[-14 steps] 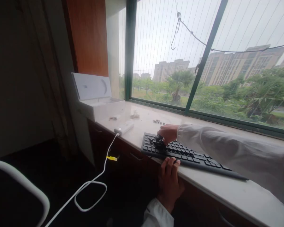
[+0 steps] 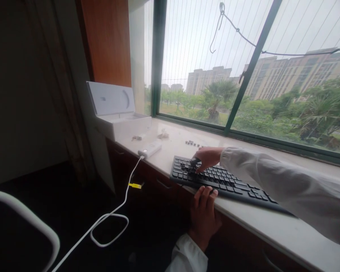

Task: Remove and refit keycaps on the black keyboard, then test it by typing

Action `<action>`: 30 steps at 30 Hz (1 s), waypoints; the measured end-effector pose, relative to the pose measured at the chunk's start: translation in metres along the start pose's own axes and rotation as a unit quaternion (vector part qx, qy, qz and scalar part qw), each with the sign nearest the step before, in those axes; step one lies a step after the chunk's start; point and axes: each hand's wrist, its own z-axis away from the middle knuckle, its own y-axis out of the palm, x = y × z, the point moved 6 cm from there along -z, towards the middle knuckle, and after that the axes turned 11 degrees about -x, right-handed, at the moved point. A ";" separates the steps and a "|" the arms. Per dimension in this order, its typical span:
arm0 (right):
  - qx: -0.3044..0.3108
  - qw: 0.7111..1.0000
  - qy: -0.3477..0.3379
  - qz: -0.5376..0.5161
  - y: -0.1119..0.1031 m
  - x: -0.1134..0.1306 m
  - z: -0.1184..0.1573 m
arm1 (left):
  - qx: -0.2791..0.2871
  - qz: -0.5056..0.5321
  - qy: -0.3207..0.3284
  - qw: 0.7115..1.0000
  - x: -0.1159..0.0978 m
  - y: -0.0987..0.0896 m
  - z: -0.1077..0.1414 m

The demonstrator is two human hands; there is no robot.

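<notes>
A black keyboard (image 2: 232, 186) lies along the front of the white counter; several of its keycaps are off, baring dark sockets in the upper left and in the lower row. My right hand (image 2: 211, 156) reaches across it from the right, thumb and fingers closed on a small dark piece (image 2: 195, 161) just over the left part of the keys. What kind of piece it is, I cannot make out. At the near edge, my left hand (image 2: 205, 211) curls its fingertips over the keyboard's front rim, its thumb hidden. Several loose keycaps (image 2: 193, 143) lie behind the keyboard.
A white box (image 2: 130, 126) with its lid raised stands at the counter's left end. Near it lie a white power strip (image 2: 149, 150) and small pale items (image 2: 163, 133). A white cable (image 2: 124, 204) with a yellow tag (image 2: 135, 186) hangs down. Window frame (image 2: 238, 94) behind.
My right hand has lifted slightly and shifted a little right, with the dark piece showing more clearly between its fingers. My left hand stays at the keyboard's front rim. The view has shifted slightly.
</notes>
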 end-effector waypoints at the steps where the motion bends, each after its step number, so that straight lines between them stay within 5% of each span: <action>1: -0.002 1.000 -0.003 0.007 0.000 0.001 0.000 | 0.003 -0.006 0.001 1.000 0.000 0.000 0.000; 30: 0.005 0.998 -0.017 0.059 -0.004 0.014 -0.002 | -0.001 -0.021 0.005 1.000 -0.003 -0.002 0.000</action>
